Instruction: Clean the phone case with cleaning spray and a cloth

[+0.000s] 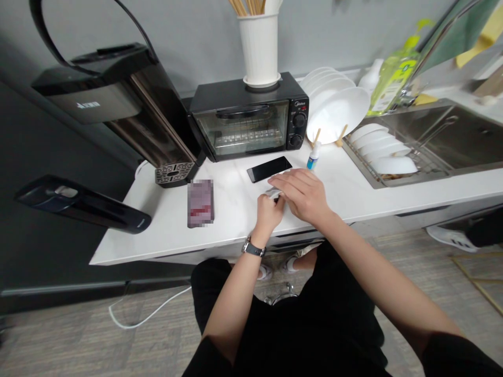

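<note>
Head view: left hand closed on a thin white item over the surface, near the black phone; right hand lies across it, grip unclear; firm left support, light right fingers probably best.

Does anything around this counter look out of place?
I see no spill or breakage. Two mild oddities: the white pot of wooden sticks stands on the toaster oven, a surface that may get hot, and a white cable loops loose across the floor.
</note>
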`<control>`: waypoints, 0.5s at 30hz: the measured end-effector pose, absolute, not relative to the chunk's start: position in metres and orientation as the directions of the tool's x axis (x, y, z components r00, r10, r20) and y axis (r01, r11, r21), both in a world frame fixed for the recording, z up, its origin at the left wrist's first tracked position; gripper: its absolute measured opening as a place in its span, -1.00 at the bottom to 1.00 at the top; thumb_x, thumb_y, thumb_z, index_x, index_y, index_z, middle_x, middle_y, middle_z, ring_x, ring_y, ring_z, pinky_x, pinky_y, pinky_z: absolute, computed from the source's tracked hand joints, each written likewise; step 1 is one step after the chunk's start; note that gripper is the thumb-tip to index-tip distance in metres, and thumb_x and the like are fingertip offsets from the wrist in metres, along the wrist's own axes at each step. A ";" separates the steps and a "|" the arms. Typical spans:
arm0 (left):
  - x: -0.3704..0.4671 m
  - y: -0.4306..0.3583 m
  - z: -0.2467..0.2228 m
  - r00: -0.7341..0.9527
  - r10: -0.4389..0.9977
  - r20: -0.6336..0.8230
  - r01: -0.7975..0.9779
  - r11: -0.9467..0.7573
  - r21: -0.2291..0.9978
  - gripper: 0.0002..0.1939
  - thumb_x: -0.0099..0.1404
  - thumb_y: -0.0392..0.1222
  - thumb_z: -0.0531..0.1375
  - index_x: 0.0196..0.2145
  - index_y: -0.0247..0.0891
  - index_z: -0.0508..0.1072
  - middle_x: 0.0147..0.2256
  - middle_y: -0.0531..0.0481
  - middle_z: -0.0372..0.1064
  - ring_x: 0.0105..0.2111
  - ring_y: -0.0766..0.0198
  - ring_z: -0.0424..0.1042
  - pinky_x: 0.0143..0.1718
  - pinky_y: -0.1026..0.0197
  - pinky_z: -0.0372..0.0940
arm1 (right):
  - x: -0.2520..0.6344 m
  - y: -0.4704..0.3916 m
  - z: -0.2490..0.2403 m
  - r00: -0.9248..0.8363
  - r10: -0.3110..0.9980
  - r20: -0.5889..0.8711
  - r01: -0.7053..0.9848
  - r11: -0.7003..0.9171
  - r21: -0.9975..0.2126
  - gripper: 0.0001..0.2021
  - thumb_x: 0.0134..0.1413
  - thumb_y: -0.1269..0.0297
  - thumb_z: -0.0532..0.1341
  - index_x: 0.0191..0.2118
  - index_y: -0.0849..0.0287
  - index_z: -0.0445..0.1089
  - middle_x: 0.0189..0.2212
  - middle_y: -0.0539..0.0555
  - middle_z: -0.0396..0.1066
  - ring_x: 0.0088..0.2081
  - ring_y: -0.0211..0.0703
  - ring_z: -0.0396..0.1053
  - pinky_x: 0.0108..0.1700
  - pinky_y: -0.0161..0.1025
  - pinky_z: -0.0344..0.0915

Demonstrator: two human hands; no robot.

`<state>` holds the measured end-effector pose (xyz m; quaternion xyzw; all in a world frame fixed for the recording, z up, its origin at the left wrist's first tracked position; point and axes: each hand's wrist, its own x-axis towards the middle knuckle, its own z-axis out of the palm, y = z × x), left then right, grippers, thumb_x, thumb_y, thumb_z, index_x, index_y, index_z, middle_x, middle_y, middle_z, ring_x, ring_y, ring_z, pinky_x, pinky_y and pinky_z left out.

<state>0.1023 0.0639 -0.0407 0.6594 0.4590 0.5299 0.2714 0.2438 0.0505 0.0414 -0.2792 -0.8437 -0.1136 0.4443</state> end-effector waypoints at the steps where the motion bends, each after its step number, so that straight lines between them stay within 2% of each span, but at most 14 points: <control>1: 0.103 0.064 -0.040 0.019 0.888 0.460 0.336 -0.439 0.833 -0.71 0.36 -0.16 0.22 -0.52 -0.19 0.37 -0.55 0.03 0.34 -0.48 0.23 0.36 -0.35 0.19 0.29 | 0.245 0.051 0.042 -0.438 0.363 0.823 0.568 0.821 -0.060 -0.69 0.44 0.35 0.08 0.16 0.04 0.45 0.01 0.09 0.62 0.00 -0.05 0.53 0.12 0.00 0.42; 4: 0.103 0.063 -0.036 0.026 0.897 0.442 0.369 -0.419 0.829 -0.60 0.39 -0.10 0.23 -0.59 -0.18 0.30 -0.62 0.06 0.25 -0.54 0.26 0.31 -0.43 0.21 0.22 | 0.248 0.052 0.044 -0.391 0.383 0.837 0.549 0.827 -0.122 -0.70 0.47 0.31 0.04 0.12 0.07 0.47 -0.04 0.11 0.62 0.00 -0.03 0.53 0.11 0.02 0.41; 7: 0.103 0.060 -0.031 -0.023 0.927 0.375 0.334 -0.347 0.876 -0.56 0.38 -0.02 0.26 -0.60 -0.20 0.30 -0.64 0.11 0.19 -0.59 0.32 0.26 -0.49 0.25 0.16 | 0.252 0.053 0.043 -0.290 0.475 0.831 0.531 0.802 -0.274 -0.68 0.50 0.29 0.00 0.07 0.09 0.49 -0.06 0.13 0.62 0.02 -0.03 0.52 0.11 0.01 0.42; 11: 0.104 0.056 -0.027 -0.053 0.935 0.351 0.325 -0.316 0.891 -0.54 0.37 0.04 0.27 -0.59 -0.24 0.34 -0.65 0.11 0.21 -0.59 0.34 0.26 -0.51 0.26 0.15 | 0.252 0.049 0.045 -0.158 0.599 0.785 0.574 0.703 -0.420 -0.65 0.52 0.25 -0.03 0.00 0.12 0.52 -0.06 0.17 0.61 0.00 0.00 0.54 0.07 0.01 0.44; 13: 0.104 0.056 -0.028 -0.033 0.931 0.364 0.316 -0.336 0.887 -0.55 0.39 0.06 0.24 -0.56 -0.25 0.38 -0.63 0.09 0.27 -0.56 0.33 0.29 -0.48 0.26 0.19 | 0.245 0.042 0.049 -0.075 0.638 0.766 0.619 0.633 -0.466 -0.66 0.52 0.24 -0.01 -0.04 0.08 0.53 -0.09 0.13 0.62 0.05 0.04 0.51 0.13 0.08 0.40; 15: 0.103 0.057 -0.030 -0.003 0.932 0.364 0.280 -0.348 0.895 -0.56 0.41 0.07 0.23 -0.54 -0.25 0.40 -0.61 0.07 0.31 -0.53 0.30 0.32 -0.47 0.25 0.23 | 0.233 0.034 0.053 -0.085 0.628 0.774 0.634 0.633 -0.445 -0.70 0.51 0.26 0.02 -0.05 0.04 0.53 -0.10 0.07 0.63 0.15 0.05 0.47 0.30 0.19 0.26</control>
